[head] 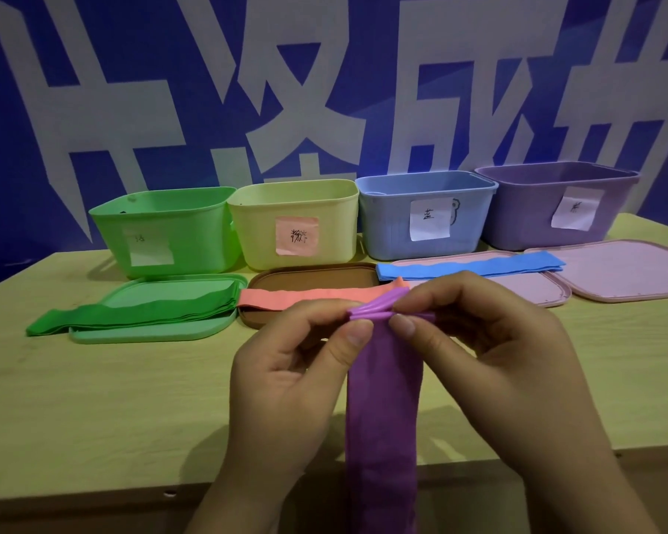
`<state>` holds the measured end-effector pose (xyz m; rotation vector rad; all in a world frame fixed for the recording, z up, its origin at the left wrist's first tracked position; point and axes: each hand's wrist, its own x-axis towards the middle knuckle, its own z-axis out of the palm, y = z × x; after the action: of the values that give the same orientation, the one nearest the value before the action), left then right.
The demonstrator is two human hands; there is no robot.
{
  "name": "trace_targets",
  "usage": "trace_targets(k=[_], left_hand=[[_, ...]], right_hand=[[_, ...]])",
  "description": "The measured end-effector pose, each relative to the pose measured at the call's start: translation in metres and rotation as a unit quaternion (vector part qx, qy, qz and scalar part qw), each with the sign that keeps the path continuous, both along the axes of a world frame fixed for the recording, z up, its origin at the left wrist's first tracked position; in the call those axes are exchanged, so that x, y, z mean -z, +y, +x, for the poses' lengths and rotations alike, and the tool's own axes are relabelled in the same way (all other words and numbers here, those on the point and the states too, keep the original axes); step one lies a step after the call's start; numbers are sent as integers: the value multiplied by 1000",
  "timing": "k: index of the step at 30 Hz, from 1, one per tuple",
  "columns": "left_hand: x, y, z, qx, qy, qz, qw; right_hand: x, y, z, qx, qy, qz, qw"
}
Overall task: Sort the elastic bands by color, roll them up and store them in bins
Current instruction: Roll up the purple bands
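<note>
A long purple elastic band (380, 410) hangs from my hands down over the table's front edge. My left hand (286, 371) and my right hand (490, 348) both pinch its bunched top end between thumb and fingers. Behind them a stack of green bands (139, 310) lies across a green lid (151, 333). A pink band (309, 296) lies over a brown lid (313, 275), and blue bands (471, 265) lie over a pink lid (517, 287). Green (162, 213), yellow (297, 210), blue (425, 202) and purple (556, 190) bins stand in a row at the back.
Each bin carries a paper label on its front. Another pink lid (633, 267) lies at the right. The wooden table (93, 398) ends just below my wrists. A blue wall with large white characters rises behind the bins.
</note>
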<state>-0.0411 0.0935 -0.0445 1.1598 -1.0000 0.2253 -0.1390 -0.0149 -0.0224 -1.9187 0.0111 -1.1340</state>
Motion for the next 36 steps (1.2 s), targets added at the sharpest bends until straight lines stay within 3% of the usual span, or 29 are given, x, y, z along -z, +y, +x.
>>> trace_targets(k=[5,11,18,25,29,36], left_hand=[[-1,2,0,15,6,5,1000],[-1,8,7,48,-14,16,999],[-1,12,17,108,20,40,993],[-1,16,23,151,56,56,985],[-1,17,22,188,71,112,973],[-2,14,18,123,16,120,985]], right_hand=[[3,-5,0,52,24,-5,998],[-1,-8,-4,-45,27,36,998],[-2,-11,1,-61,28,-8,998],[-8,-9,3,-128,23,12,991],[-7,-8,3,-109,9,-4,994],[1,-13,5,-102,28,-18,994]])
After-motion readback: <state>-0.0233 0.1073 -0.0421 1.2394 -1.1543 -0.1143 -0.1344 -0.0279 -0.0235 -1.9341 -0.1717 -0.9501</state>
